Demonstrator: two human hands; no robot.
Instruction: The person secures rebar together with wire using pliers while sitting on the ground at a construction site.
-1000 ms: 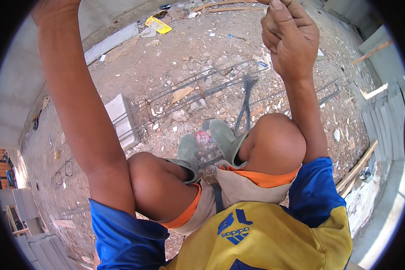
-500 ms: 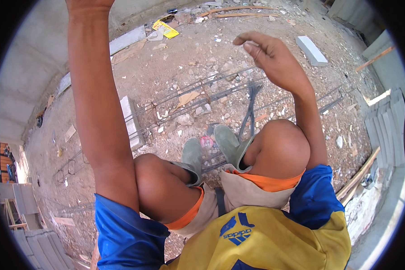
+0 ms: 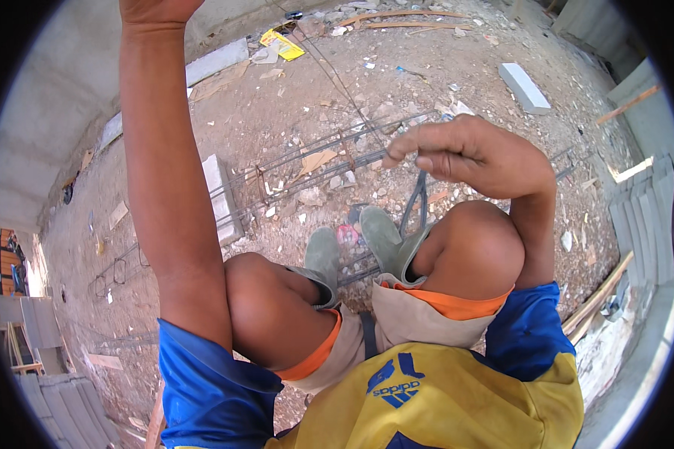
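Observation:
My right hand [image 3: 472, 153] is over the steel bars, its fingers curled and close together. A thin dark wire [image 3: 337, 82], seemingly doubled, runs down from the top edge to its fingertips; the exact grip is partly hidden. My left arm stretches far forward, and only the back and wrist of my left hand [image 3: 157, 11] show at the top edge, its fingers out of the picture. Below lies a rebar cage [image 3: 299, 191] of long bars with square stirrups. A bundle of dark wire strands [image 3: 414, 203] lies under my right hand, beside my right boot [image 3: 382, 238].
A pale block [image 3: 221, 198] lies under the left part of the bars, and another pale block [image 3: 524, 87] lies far right. Rubble and a yellow packet [image 3: 283, 45] litter the ground. Grey blocks [image 3: 644, 206] are stacked at the right, near wooden strips [image 3: 599, 295].
My right hand has moved down and its fingers have curled in. The thin wire has come into view, reaching from the top edge to its fingertips. My left arm has hardly moved.

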